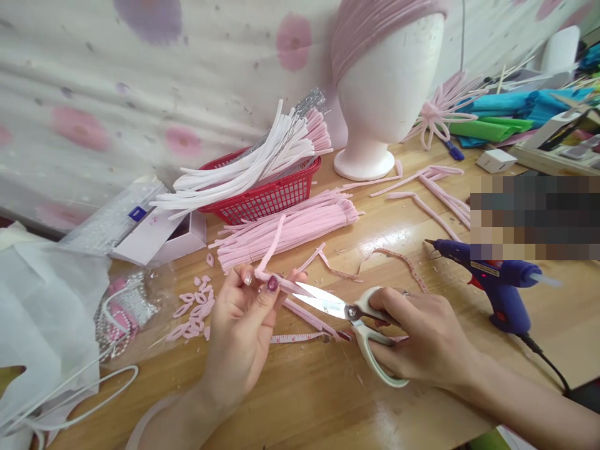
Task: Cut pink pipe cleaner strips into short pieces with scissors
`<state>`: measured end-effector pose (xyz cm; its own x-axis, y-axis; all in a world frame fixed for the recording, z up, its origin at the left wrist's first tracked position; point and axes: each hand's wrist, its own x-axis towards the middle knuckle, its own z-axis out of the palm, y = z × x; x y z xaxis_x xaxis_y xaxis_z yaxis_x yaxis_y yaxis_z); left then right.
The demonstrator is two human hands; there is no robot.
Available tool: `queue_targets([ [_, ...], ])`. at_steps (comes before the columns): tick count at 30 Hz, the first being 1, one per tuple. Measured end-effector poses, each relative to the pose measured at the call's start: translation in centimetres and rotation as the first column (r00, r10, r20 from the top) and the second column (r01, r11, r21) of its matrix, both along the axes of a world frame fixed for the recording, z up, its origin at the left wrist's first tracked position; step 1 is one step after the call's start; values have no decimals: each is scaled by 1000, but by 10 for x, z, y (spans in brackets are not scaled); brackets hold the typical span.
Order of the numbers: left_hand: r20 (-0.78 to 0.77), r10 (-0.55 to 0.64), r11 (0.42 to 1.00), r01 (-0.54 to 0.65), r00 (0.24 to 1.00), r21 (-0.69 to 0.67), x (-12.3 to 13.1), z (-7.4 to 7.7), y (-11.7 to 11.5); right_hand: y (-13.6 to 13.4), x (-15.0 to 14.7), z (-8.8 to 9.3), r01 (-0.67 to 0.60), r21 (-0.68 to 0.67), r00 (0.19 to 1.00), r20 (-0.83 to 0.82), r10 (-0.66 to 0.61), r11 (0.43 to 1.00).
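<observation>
My left hand (248, 325) pinches a bent pink pipe cleaner (273, 247) between thumb and fingers. One end of it sticks up and the other points toward the scissors. My right hand (422, 331) has its fingers through the pale handles of the scissors (328, 304), whose blades are parted around the pink strand near my left fingertips. Whether the blades touch the strand I cannot tell. Below the blades lie more pink strands (312, 317) and a measuring tape (300, 338). Small pink loops (194, 309) lie left of my left hand.
Behind my hands are a pink pipe cleaner bundle (290, 231) and a red basket (272, 200) of white and pink ones. A white foam head (389, 87) stands at the back. A blue glue gun (501, 275) lies right, its cord trailing forward. Plastic bags (51, 312) sit left.
</observation>
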<state>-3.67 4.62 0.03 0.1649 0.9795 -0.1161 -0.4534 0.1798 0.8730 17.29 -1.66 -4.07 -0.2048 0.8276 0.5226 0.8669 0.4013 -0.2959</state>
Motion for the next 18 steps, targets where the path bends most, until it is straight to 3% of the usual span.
queue_targets([
  [14,22,0,1000,0,1000,-9,0,-1,2,-1,-1,1,1,58,1000,15,-2,998],
  [18,40,-4,1000,5,999,-18,-2,-1,4,-1,1,1,-13,44,995,-95,17,999],
])
